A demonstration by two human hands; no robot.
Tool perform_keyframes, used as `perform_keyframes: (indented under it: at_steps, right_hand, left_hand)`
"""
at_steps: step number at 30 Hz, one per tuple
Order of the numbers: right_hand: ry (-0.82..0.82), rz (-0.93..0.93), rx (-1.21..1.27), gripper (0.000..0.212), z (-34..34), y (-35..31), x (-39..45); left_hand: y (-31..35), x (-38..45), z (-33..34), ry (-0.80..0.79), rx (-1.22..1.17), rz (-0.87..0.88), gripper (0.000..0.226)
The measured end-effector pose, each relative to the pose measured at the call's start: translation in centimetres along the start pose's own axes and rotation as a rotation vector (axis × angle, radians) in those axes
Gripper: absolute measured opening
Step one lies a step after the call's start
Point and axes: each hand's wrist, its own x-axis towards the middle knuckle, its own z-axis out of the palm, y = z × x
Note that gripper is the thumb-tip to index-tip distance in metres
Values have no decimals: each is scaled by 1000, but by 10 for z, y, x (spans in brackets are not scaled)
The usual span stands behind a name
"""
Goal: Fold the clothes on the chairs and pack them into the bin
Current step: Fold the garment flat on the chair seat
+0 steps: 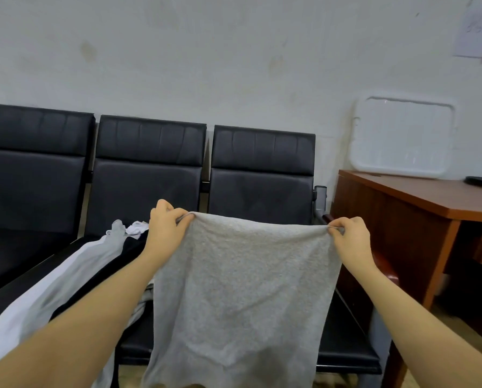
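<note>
The left hand [165, 224] pinches one top corner of the grey garment [239, 289] and the right hand [347, 233] pinches the other, so the cloth hangs spread between them in the air, in front of the right-hand seat of the row of black chairs [147, 169], its lower edge dropping out of view at the bottom of the picture. More clothes [74, 264], pale grey, white and black, lie heaped across the front edge of the middle seat, just left of the held piece and touching or nearly touching its left side. The bin is not in view, so where the folded piece must go cannot be told from here. The likeliest slip, as I judge it, is at the grips: each hand holds only a small bunch of soft knit, and a corner could pull free if the cloth is shaken or swung, leaving it to drop lopsided to the floor. The hanging end could also drag on the floor or catch on the seat's front edge, spoiling the fold. Laying it down beside the heap risks tangling it with the unfolded clothes. On the right, the wooden armrest [328, 218] and the brown counter [419, 194] stand close to the right hand, and a wide sweep could knock against them; a white tray [402, 137] leans on the wall at the counter's back edge
</note>
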Motion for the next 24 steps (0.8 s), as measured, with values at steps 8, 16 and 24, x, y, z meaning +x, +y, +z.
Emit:
perform_keyframes:
  at_steps: [8, 16, 24]
  right_hand:
    - [-25, -25, -29, 18, 5, -10, -8]
    - [-130, -148, -234, 20, 1, -11, -16]
    - [-97, -66, -20, 15, -20, -15, -19]
  left_hand:
    - [-6, -8, 8, 86, 221, 63, 21]
    - [-3, -15, 1, -93, 48, 31, 19]
    - [6, -17, -14, -9, 47, 111, 12]
